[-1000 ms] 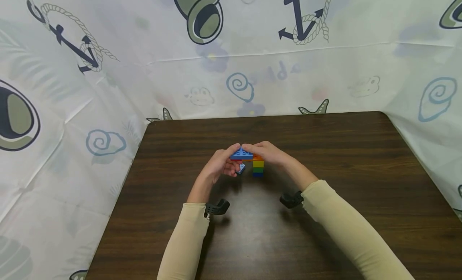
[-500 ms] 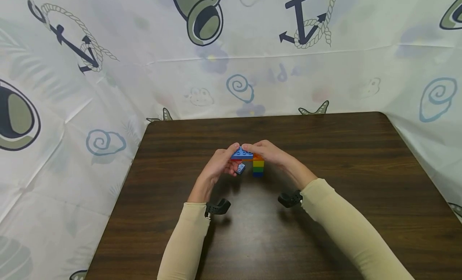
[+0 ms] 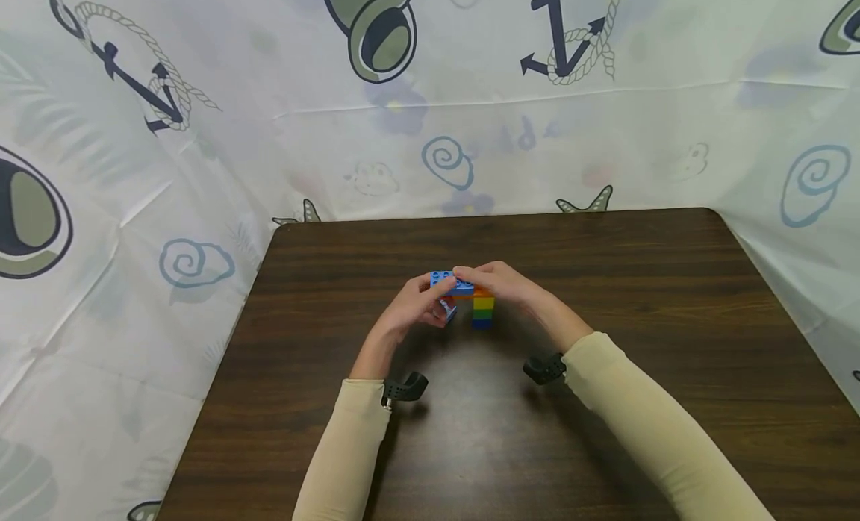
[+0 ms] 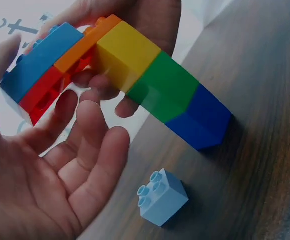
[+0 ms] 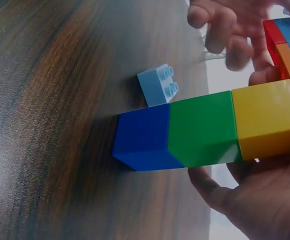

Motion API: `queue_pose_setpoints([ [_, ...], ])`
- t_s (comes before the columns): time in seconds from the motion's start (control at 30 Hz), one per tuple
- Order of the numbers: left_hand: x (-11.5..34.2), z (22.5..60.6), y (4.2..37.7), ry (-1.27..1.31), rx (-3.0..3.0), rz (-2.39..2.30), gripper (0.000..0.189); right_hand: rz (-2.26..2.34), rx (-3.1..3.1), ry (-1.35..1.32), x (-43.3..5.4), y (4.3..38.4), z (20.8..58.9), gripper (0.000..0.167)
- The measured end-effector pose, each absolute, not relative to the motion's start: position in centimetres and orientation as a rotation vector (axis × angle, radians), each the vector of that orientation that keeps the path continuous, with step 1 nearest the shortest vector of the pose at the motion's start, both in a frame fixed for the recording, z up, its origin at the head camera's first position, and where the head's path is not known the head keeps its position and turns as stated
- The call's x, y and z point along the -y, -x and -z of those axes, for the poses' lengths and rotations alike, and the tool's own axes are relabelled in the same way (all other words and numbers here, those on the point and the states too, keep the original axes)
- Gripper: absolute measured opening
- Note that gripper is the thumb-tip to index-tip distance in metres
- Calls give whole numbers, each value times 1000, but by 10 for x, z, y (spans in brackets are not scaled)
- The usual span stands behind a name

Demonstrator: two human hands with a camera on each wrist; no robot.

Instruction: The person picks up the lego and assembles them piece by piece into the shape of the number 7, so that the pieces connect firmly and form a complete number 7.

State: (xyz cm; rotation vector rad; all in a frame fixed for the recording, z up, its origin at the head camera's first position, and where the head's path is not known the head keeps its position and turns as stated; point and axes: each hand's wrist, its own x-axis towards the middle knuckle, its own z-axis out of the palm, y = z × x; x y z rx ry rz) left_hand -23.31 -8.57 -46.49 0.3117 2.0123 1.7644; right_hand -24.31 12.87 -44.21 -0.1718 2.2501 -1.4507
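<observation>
A toy brick structure has a column of dark blue, green and yellow bricks (image 4: 167, 87), its dark blue end down at the dark wooden table. From its top an arm of orange, red and blue bricks (image 4: 45, 60) reaches out to the left. My right hand (image 3: 505, 284) holds the top of it, thumb on the blue brick and fingers curled behind and under the yellow one. Beside the arm's outer end is my left hand (image 3: 413, 306), thumb over the blue brick in the head view, fingers loosely bent below. A loose light blue brick (image 4: 163, 200) lies near the column's foot.
The wooden table (image 3: 605, 267) has its far edge a little beyond the hands. A printed white cloth (image 3: 302, 148) hangs behind it and on the left. Each wrist carries a black wrist device, the left device (image 3: 405, 387) and the right device (image 3: 544, 370).
My left thumb has slid from the far top of the blue brick down and right across its front, and more studs now show. The right hand stays on the structure, almost still.
</observation>
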Motion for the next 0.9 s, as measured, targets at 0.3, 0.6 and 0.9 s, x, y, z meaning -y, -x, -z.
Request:
queue_pose_setpoints([
  [0.3,76,479,231,-481,-2054,-1953,39,1509,-2225,285,-126,242,452,61],
  [0.6,74,489,232,-449,-2017,-2026,38,1673,-2090,193,-131,241,466,86],
  [0.9,75,487,232,-501,-2043,-2015,39,1618,-2299,14,-139,239,496,96],
])
